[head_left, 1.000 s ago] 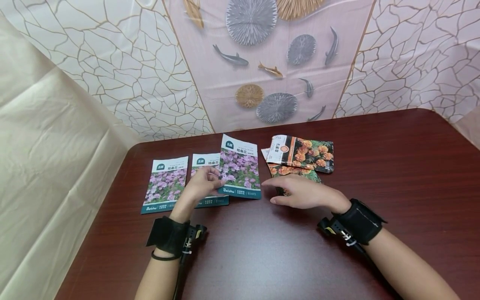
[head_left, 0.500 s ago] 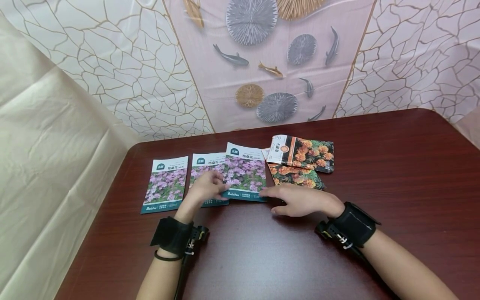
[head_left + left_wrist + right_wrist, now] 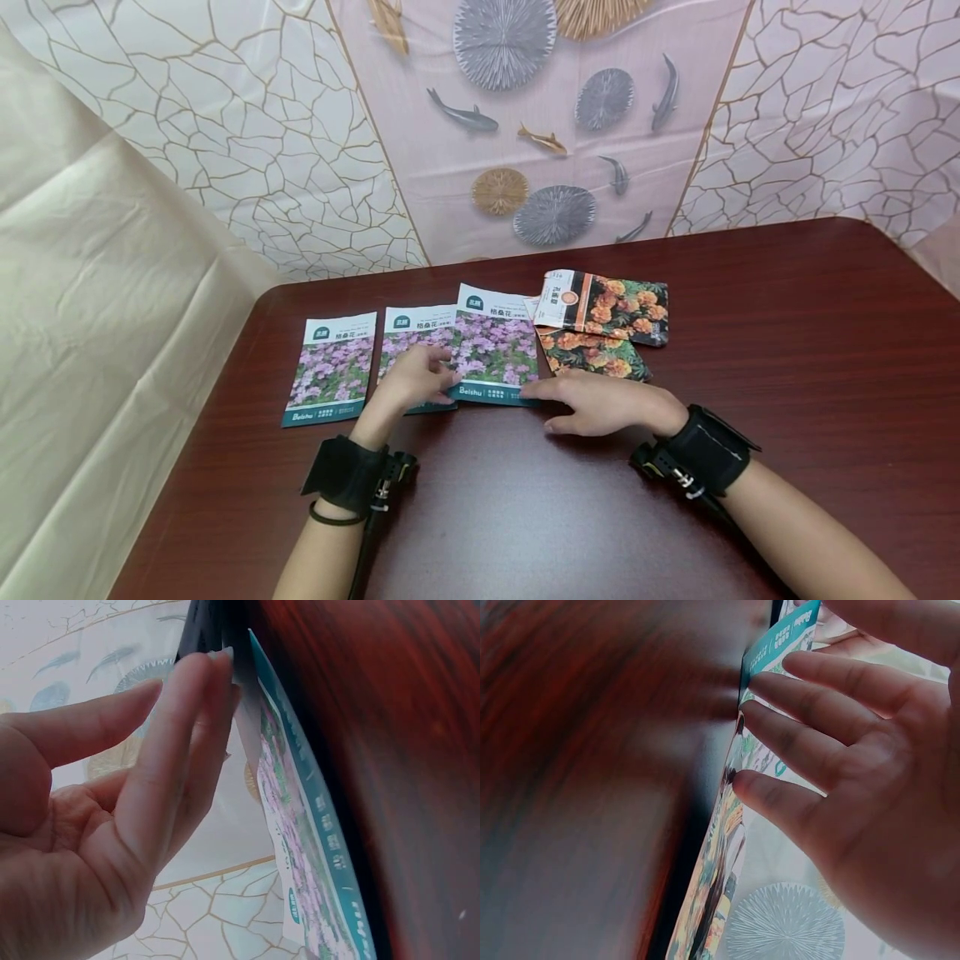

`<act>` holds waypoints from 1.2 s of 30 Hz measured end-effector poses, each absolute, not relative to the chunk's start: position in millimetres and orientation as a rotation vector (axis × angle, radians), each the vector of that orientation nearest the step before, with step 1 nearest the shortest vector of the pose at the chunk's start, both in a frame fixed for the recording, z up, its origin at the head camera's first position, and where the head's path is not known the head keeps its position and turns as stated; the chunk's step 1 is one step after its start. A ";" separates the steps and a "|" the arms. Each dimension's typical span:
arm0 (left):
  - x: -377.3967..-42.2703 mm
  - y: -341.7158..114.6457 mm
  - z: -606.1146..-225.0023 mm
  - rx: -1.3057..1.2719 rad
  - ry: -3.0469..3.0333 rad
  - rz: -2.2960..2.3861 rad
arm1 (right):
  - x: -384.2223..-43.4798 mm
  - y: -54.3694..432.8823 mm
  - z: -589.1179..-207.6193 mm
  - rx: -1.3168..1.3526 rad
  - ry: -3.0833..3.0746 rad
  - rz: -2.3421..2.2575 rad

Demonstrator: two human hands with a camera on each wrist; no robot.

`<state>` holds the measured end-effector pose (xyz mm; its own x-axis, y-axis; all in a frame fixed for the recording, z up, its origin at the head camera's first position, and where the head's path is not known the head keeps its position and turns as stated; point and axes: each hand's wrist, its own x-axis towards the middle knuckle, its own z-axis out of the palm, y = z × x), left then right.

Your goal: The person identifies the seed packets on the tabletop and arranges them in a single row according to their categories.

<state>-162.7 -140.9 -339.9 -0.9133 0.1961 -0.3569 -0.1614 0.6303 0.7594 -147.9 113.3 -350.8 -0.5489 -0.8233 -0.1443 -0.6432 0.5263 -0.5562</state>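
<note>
Since one second earlier, your third purple-flower packet (image 3: pixel 495 346) had shifted a little to the right and toward you, and your left hand (image 3: pixel 412 375) had gone along with it. Your right hand (image 3: pixel 596 402) had dropped slightly and reached the packet's lower right corner. That packet lay face up on the counter (image 3: pixel 510 500), its teal band toward you, between the middle purple-flower packet (image 3: pixel 408 327) and two orange-flower packets. Your left hand was at its lower left corner, with the left fingers (image 3: pixel 161 761) nearly straight, lying close together and with the thumb apart from them; they pinched nothing that the left wrist view showed. Your right fingers (image 3: pixel 802 742) were straight and spread, the index fingertip resting at the corner and the others beside the packet edges

Further left, the first purple-flower packet (image 3: pixel 332 371) lay alone, a narrow strip of counter separating it from the middle one, part of which your left hand covered. On the right, the upper orange-flower packet (image 3: pixel 615 304) lay crosswise over the lower orange-flower packet (image 3: pixel 592 354), whose near edge was hidden behind your right hand. All five packets were printed with flowers on the front, and their contents were out of sight. You wore black bands (image 3: pixel 712 450) on both wrists, and a patterned cloth (image 3: pixel 555 125) hung behind the counter
</note>
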 end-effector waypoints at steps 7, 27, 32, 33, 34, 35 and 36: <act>-160.3 -139.5 -336.7 0.073 2.526 1.101 | -147.9 115.6 -349.0 -1.188 2.373 -0.585; -141.4 -124.1 -330.0 0.710 2.485 0.537 | -147.3 122.2 -340.9 -1.133 2.358 -0.534; -140.7 -122.9 -332.8 0.754 2.449 0.453 | -147.8 122.4 -340.5 -1.136 2.353 -0.532; -140.7 -122.7 -333.5 0.758 2.446 0.447 | -148.1 122.4 -340.7 -1.137 2.351 -0.532; -140.6 -122.7 -334.0 0.758 2.445 0.441 | -148.4 122.5 -340.7 -1.141 2.348 -0.535; -140.6 -122.6 -334.2 0.758 2.447 0.432 | -148.8 122.6 -340.6 -1.147 2.345 -0.539; -140.3 -122.5 -334.3 0.759 2.450 0.430 | -149.2 122.8 -340.5 -1.146 2.343 -0.546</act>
<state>-140.3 -122.5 -334.3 -0.6991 0.5958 -0.3953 0.4254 0.7910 0.4397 -149.2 122.8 -340.5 -0.5393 -0.8080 -0.2371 -0.6201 0.5716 -0.5373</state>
